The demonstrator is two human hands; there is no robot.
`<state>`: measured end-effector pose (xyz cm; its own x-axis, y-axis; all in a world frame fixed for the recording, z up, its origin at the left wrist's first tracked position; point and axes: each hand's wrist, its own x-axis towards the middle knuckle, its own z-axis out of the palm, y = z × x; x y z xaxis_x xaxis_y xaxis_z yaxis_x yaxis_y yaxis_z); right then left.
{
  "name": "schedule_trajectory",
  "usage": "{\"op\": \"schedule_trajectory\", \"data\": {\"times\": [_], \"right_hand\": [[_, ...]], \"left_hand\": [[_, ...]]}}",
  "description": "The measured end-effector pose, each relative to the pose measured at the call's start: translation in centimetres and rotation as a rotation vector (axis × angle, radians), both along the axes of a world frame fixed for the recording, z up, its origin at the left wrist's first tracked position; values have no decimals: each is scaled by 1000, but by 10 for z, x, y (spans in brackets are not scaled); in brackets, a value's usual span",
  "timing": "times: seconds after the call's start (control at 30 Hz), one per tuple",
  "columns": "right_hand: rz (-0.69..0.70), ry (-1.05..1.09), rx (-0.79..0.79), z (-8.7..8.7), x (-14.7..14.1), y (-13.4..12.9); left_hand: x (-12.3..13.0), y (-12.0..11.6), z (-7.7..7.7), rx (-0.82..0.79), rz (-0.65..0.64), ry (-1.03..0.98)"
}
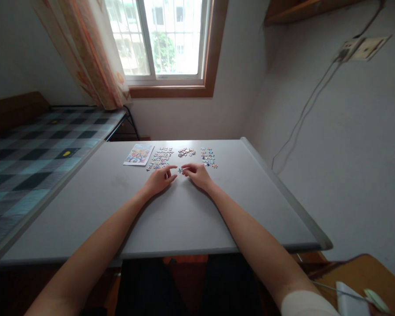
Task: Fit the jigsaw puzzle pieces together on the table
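Between my two hands is a small greenish jigsaw puzzle piece [180, 170]. The thumb and fingers of my right hand [197, 174] are closed on its right side. My left hand [159, 179] is just left of the piece, thumb and forefinger apart with a gap between them. Loose puzzle pieces [163, 154] lie spread out beyond my left hand, partly hidden by it. A tighter heap of pieces [187, 152] sits in the middle, and another group of pieces [208, 156] is beyond my right hand.
A printed picture sheet [138, 155] lies left of the pieces on the grey-white table [191, 224]. A bed with a checked cover [59, 140] stands along the left. On the right are a wall with a hanging cable [298, 125] and a wooden stool [365, 272].
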<state>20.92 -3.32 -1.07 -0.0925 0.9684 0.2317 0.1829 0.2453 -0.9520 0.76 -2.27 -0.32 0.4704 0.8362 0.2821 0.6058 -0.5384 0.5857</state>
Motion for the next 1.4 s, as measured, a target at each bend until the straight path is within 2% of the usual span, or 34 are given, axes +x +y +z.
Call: {"op": "schedule_trajectory", "data": {"times": [0.33,0.77,1.13,1.4], "right_hand": [[27,-226,80,6,-6,-11],[21,-231,80,6,-6,-13],[7,-112,66,7,-6,-12],[-28,-107,75,5,-8,-12]], "left_hand": [[2,-4,0,114,12,38],[2,-2,-4,141,-3,55],[1,-2,-6,165,-50,21],[1,-3,-2,189,17,51]]}}
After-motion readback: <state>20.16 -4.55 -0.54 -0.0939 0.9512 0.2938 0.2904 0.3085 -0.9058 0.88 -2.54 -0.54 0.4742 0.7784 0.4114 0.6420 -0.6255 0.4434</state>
